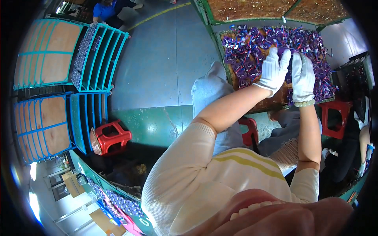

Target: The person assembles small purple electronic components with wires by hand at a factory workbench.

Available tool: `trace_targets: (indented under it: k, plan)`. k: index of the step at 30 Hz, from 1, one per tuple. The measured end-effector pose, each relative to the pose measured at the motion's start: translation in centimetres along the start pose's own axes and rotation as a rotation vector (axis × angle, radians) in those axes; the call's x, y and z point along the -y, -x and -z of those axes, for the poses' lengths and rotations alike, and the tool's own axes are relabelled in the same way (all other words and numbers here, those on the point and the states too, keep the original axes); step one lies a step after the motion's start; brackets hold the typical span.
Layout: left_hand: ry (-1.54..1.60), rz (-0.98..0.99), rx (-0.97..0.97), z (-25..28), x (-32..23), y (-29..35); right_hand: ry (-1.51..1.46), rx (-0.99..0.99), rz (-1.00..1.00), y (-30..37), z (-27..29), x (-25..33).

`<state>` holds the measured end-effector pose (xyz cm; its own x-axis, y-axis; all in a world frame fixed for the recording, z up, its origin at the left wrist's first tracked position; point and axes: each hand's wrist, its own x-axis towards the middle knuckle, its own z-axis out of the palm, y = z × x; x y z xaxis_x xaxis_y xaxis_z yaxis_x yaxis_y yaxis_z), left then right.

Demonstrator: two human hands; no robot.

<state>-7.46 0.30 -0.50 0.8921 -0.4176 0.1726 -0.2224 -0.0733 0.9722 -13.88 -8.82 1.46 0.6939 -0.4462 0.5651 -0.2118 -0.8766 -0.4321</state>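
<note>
My left hand [274, 72] and my right hand [303, 76], both in white striped gloves, are side by side over a board heaped with purple parts. Their fingertips close on a dark purple piece [282, 50], mostly hidden by the gloves; its exact kind does not show. Around them lie many small purple parts [252, 65] with red and blue wires and white ends. Bare brown surface of the board [275, 100] shows near my wrists. A beaded bracelet [304, 103] circles my right wrist.
Green-framed brown panels [248, 10] stand beyond the parts. Red stools [114, 137] are at left and another red stool [334, 118] at right. Teal racks [104, 59] and blue racks [88, 122] line the left. A person in blue [106, 11] is far off; another person's gloved hand [362, 169] shows at right.
</note>
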Motion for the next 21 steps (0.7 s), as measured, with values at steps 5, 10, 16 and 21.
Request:
trace_targets:
  k: [5, 10, 16, 21]
  plan:
    - [0.437, 0.023, 0.021, 0.8, -0.6, 0.3, -0.218, -0.001, -0.053, 1.3, -1.1, -3.4]
    - [0.699, 0.108, 0.054, -0.6, 1.7, 0.2, -0.934, 0.029, -0.597, 1.3, -0.9, -1.4]
    - [0.762, 0.372, 0.092, 1.7, -1.2, -0.4, -1.894, -0.178, -0.560, 4.0, -5.2, -4.9]
    - [0.618, 0.357, 0.081, 1.7, -0.4, -0.5, -2.205, 0.119, -0.800, 3.9, -5.7, -6.5]
